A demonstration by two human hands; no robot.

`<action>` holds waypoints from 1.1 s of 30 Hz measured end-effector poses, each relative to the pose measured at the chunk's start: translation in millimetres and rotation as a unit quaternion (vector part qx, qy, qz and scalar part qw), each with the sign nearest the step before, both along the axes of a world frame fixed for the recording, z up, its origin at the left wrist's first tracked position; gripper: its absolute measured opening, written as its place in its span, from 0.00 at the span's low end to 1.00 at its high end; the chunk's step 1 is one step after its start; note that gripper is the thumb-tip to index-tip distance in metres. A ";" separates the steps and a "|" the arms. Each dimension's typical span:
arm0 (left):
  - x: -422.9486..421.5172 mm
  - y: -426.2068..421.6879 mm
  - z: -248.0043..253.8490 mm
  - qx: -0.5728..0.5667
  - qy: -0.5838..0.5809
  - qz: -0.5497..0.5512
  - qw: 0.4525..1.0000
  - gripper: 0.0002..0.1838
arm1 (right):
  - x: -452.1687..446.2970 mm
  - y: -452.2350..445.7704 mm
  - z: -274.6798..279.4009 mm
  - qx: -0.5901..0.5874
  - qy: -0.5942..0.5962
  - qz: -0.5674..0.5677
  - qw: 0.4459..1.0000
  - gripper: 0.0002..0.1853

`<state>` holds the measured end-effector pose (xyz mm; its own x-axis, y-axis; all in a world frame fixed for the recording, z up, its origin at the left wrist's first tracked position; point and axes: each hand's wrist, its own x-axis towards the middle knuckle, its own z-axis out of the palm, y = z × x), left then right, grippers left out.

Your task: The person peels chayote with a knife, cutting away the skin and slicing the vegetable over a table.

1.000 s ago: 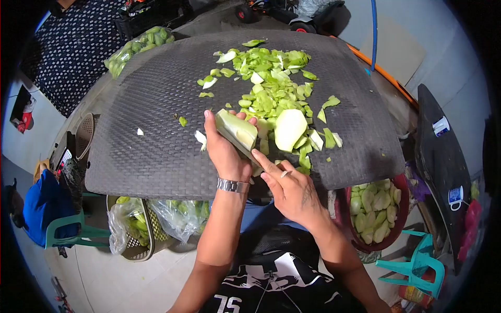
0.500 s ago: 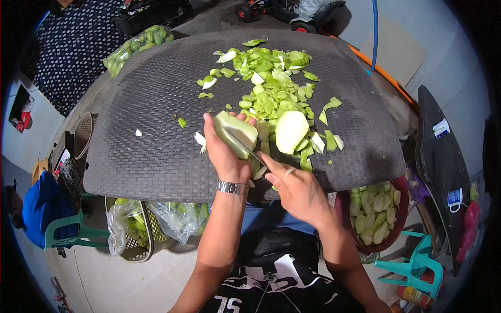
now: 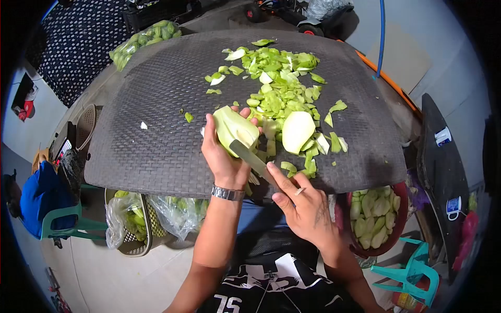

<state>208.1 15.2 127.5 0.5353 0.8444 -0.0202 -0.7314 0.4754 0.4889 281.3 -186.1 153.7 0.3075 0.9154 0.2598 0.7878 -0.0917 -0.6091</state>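
Note:
My left hand [image 3: 224, 164], with a metal watch at the wrist, is closed around a peeled pale green chayote [image 3: 232, 125], its grooved face turned up. My right hand [image 3: 308, 211], wearing a ring, grips a knife [image 3: 255, 163], whose handle is hidden in the fingers. The blade's tip lies at the chayote's lower right edge; whether it touches is hard to tell. Just right of the chayote, another pale cut piece [image 3: 298, 131] lies flat side up. A heap of green peelings [image 3: 282, 94] spreads behind both hands.
The dark woven tabletop [image 3: 151, 151] carries scattered scraps. Below its front edge stand a tub of peeled chayotes [image 3: 373, 219] at right and a basket [image 3: 148, 229] with bagged vegetables at left. Another full bag [image 3: 143, 44] sits at the far left. A teal stool [image 3: 412, 266] stands lower right.
The knife has drawn back from across the chayote's face to its lower right edge. My right hand has moved down and to the right, and more of the blade shows.

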 end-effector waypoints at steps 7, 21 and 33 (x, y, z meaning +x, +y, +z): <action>1.6 -5.4 0.1 -0.003 -0.024 0.000 1.000 0.33 | -9.5 2.5 -5.2 0.005 0.003 -0.024 1.000 0.25; 8.8 -36.9 12.8 -0.059 -0.042 0.016 0.997 0.32 | -6.2 18.4 -18.1 0.012 -0.024 -0.081 0.996 0.26; 21.2 -55.2 14.2 -0.013 0.046 0.166 0.985 0.36 | -3.0 26.2 -33.7 0.031 -0.072 -0.115 0.990 0.23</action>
<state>229.3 -40.0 141.7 0.2243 0.9713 -0.0787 -0.8023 0.2299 0.5508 278.4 -159.9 120.0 0.4617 0.8061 0.3701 0.8292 -0.2440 -0.5029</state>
